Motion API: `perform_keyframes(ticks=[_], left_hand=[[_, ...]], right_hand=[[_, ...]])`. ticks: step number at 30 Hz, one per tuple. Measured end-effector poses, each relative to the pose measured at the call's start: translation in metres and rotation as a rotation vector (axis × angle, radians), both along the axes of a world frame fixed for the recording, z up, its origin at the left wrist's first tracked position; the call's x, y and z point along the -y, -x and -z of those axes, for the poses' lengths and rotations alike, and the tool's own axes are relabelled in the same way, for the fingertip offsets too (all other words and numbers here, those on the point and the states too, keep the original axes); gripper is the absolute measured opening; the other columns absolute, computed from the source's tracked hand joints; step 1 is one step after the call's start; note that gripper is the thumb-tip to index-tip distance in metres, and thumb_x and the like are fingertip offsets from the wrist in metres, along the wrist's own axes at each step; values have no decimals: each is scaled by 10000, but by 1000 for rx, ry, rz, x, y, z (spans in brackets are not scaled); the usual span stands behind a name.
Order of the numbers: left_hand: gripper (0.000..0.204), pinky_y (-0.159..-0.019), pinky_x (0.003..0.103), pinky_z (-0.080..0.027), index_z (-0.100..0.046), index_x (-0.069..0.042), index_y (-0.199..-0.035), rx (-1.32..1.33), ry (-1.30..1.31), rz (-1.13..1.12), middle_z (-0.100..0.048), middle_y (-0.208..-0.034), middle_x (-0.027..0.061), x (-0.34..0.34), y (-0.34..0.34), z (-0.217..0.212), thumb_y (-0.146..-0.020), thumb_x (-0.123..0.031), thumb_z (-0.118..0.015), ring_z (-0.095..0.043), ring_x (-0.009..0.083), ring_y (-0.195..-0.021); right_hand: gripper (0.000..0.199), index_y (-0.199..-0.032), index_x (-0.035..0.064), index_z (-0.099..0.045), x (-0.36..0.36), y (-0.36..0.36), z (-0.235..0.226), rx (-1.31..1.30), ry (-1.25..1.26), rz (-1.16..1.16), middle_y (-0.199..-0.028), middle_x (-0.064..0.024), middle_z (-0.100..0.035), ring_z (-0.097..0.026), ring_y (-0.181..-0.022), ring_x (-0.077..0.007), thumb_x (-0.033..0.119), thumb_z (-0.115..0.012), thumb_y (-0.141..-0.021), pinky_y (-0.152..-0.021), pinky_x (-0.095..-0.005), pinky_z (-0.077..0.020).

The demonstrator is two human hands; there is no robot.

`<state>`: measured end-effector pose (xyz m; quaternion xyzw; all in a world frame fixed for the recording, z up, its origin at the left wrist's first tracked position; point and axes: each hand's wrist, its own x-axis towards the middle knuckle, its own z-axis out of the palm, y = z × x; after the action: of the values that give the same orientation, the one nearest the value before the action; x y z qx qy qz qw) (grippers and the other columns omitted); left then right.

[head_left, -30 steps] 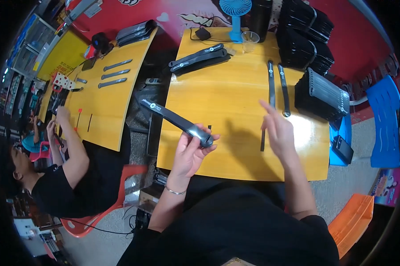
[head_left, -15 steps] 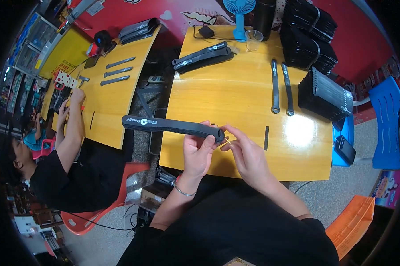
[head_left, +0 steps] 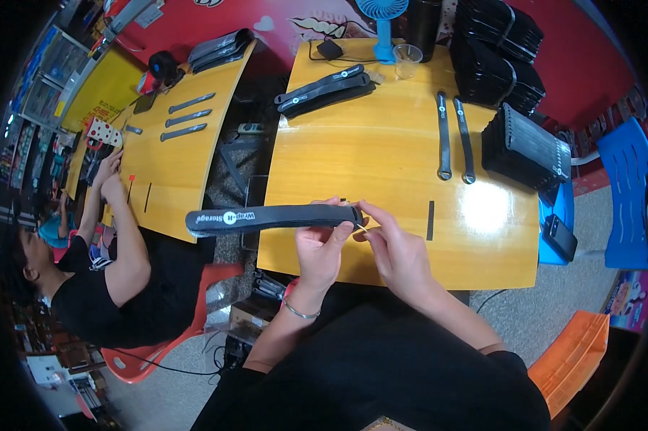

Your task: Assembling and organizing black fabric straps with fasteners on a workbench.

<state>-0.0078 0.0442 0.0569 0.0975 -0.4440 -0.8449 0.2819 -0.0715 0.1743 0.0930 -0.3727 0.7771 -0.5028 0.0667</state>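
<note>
Over the front part of the yellow table, my left hand is closed around the right end of a stack of black storage straps. The stack sticks out sideways to the left, roughly level, with a round white mark on its top strap. My right hand meets it at that same end, thumb and forefinger pinching a thin pale yellow band. How far the band goes around the straps is hidden by my fingers. Further back, two single straps lie lengthwise on the table.
A pile of straps, a clear plastic cup and a blue fan stand at the back. Black stacks fill the right side. At the left table, a co-worker in black handles something small.
The strap stack's free left end has swung slightly towards me, and its printed face has turned more into view. Both my hands keep their grip. The co-worker's arms have shifted.
</note>
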Motion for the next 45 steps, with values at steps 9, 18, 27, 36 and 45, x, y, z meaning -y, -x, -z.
perform_keyframes(ticks=[9,18,27,36,45], left_hand=[[348,-872,315,-533,-483,4,-1122,-43,224,-65,-563,-1067,128,-16,7,-10,-817,85,-629,-612,227,-1017],[301,-864,295,-523,-532,25,-1060,148,165,-54,-617,-1068,139,-14,5,-17,-792,122,-629,-609,186,-1003],[252,-872,283,-516,-617,13,-968,90,346,136,-626,-1031,94,4,-1,-21,-763,160,-615,-598,202,-1058],[340,-827,273,-531,-583,46,-1101,262,291,218,-630,-1026,103,7,-8,-47,-776,139,-604,-626,149,-909],[349,-848,324,-544,-523,56,-1192,235,-44,369,-634,-998,103,1,-7,-41,-847,83,-566,-631,208,-988]], right_hand=[[335,-1152,67,-559,2,-3,4,118,147,83,-818,-148,-667,-667,-699,-285,-18,-595,-830,-587,-345,-515],[228,-1019,44,-639,2,9,9,-100,180,86,-834,-155,-670,-681,-723,-260,-30,-619,-805,-612,-308,-520],[178,-935,4,-647,-6,11,-2,-45,127,80,-793,-133,-680,-683,-702,-209,-91,-582,-799,-605,-278,-533],[205,-963,43,-642,-13,9,-15,-288,59,54,-748,-113,-666,-663,-656,-245,6,-645,-761,-574,-327,-514],[311,-1029,44,-655,-21,18,-10,284,211,-51,-781,-28,-620,-526,-618,-52,33,-733,-729,-474,-188,-308]])
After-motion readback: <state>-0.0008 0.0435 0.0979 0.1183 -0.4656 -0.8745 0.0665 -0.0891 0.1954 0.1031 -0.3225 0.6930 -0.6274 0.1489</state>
